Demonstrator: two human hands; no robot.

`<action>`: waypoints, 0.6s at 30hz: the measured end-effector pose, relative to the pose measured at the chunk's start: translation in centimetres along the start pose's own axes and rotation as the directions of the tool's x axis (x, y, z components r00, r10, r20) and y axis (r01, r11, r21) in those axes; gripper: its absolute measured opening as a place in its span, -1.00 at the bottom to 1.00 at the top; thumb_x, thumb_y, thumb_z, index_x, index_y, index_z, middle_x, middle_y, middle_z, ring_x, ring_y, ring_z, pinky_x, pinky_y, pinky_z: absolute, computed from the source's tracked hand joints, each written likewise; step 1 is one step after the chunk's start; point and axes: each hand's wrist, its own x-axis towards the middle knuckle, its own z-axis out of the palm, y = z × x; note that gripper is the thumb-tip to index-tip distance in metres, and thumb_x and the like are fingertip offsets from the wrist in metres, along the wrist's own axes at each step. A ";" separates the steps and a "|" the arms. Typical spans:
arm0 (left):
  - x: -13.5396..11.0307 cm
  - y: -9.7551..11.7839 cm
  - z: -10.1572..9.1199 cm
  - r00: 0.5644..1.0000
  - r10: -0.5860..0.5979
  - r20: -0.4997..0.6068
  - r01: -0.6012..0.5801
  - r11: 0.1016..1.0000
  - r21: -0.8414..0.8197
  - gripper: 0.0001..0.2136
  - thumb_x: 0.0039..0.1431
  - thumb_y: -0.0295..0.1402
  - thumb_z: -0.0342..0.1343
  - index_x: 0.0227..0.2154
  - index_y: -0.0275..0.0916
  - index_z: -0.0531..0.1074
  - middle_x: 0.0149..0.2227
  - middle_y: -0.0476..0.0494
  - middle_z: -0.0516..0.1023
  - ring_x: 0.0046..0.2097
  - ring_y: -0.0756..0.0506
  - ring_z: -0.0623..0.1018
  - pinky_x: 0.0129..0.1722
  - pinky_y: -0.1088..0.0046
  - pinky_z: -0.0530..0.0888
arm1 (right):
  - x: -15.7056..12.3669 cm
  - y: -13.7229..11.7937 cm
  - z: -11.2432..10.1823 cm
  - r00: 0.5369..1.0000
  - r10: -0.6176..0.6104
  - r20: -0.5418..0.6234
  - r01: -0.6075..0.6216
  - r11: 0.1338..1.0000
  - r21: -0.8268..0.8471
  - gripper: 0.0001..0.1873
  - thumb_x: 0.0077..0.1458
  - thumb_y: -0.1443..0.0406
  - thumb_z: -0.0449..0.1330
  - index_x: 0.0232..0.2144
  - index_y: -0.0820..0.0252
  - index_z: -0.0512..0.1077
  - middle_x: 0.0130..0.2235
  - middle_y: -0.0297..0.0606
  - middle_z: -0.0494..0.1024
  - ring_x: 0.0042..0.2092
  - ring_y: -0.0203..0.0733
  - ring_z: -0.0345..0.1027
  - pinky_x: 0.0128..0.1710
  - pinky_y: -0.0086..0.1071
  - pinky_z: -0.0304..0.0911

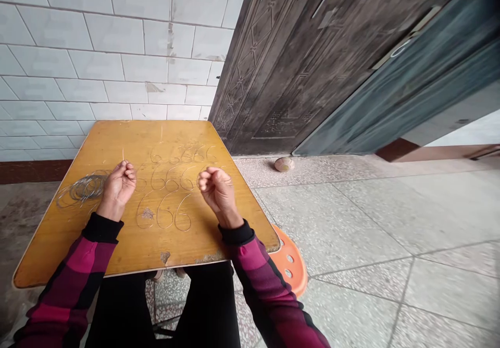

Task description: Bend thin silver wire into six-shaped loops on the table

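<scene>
My left hand (119, 184) is raised over the left part of the wooden table (128, 251), with thumb and fingers pinched on a thin wire (123, 153) whose end sticks up. Beside it on the left lies a loose coil of grey wire (88, 187). My right hand (216, 189) is closed above the right part of the table, fingertips pressed together. A curved wire lies close by its fingertips, but I cannot tell whether they hold it. Between and beyond my hands, several wires bent into "6" shapes (183, 230) lie in rows on the tabletop.
An orange stool (294, 264) with round holes stands at the table's right corner. White wall tiles (117, 69) rise behind the table. To the right are a dark carved door (281, 77), a roundish stone-like object (284, 164) and the tiled floor (351, 223).
</scene>
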 end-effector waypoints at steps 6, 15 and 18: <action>-2.0 -1.2 1.2 0.966 -0.193 0.170 0.158 0.967 0.200 -0.92 -0.01 -0.51 0.23 -0.46 -0.34 0.41 -0.54 0.03 0.39 -0.61 0.19 0.29 -0.68 0.75 0.21 | 1.0 0.7 0.0 0.997 0.044 0.066 -0.047 0.998 0.036 -0.70 0.02 0.04 0.25 -0.34 0.13 0.51 -0.40 -0.33 0.58 -0.57 -0.44 0.24 -0.60 -0.53 0.19; -4.9 -5.3 2.1 0.810 -0.523 0.267 0.340 0.789 0.512 -0.82 -0.02 -0.33 0.28 -0.42 -0.34 0.47 -0.52 0.00 0.36 -0.62 0.18 0.21 -0.69 0.68 0.10 | -0.7 3.4 2.5 0.950 0.076 0.302 -0.041 0.992 -0.121 -0.83 -0.08 0.17 0.35 -0.42 0.13 0.59 -0.44 -0.36 0.55 -0.49 -0.38 0.33 -0.49 -0.46 0.29; -5.2 -5.5 2.0 0.802 -0.541 0.254 0.371 0.783 0.499 -0.82 -0.05 -0.34 0.30 -0.43 -0.33 0.47 -0.52 0.01 0.36 -0.62 0.18 0.21 -0.69 0.68 0.09 | -0.3 3.1 2.0 0.972 0.055 0.227 -0.032 0.994 -0.106 -0.83 -0.06 0.17 0.33 -0.40 0.11 0.59 -0.42 -0.34 0.58 -0.49 -0.38 0.34 -0.48 -0.46 0.29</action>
